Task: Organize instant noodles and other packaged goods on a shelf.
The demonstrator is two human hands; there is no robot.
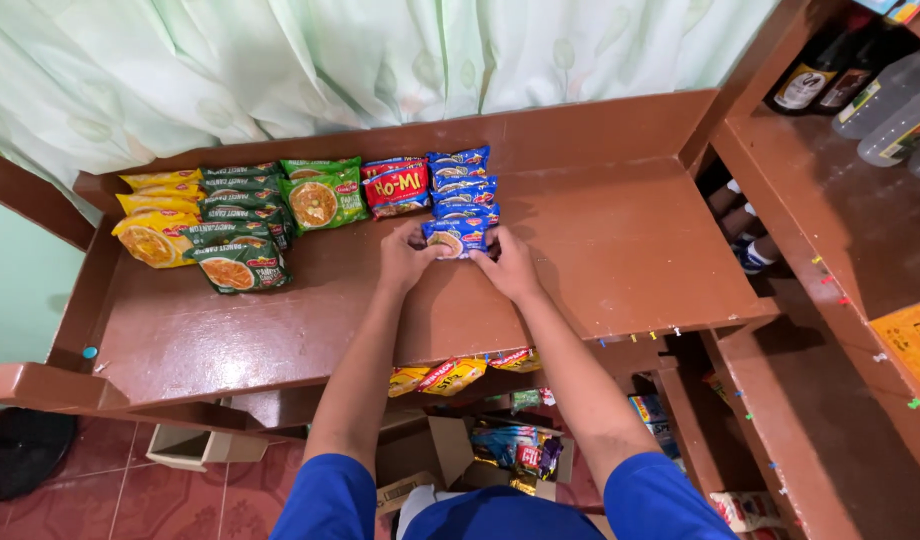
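Both hands grip one blue noodle packet [456, 238]: the left hand [406, 258] pinches its left edge, the right hand [508, 264] its right edge, fingers closed on the wrapper; the packet is glossy blue with red trim and a bowl picture, lying flat on the brown wooden shelf [620, 250]; it sits at the near end of a row of blue packets [460, 180], just right of the red packets [395, 186]; green packets [323, 195] and yellow packets [158, 215] lie farther left.

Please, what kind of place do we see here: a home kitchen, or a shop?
Probably a small shop. Instant noodle packets lie in sorted rows on a brown wooden shelf, bottles fill a side shelf, and a cardboard box of stock sits below. Both hands hold a blue packet.
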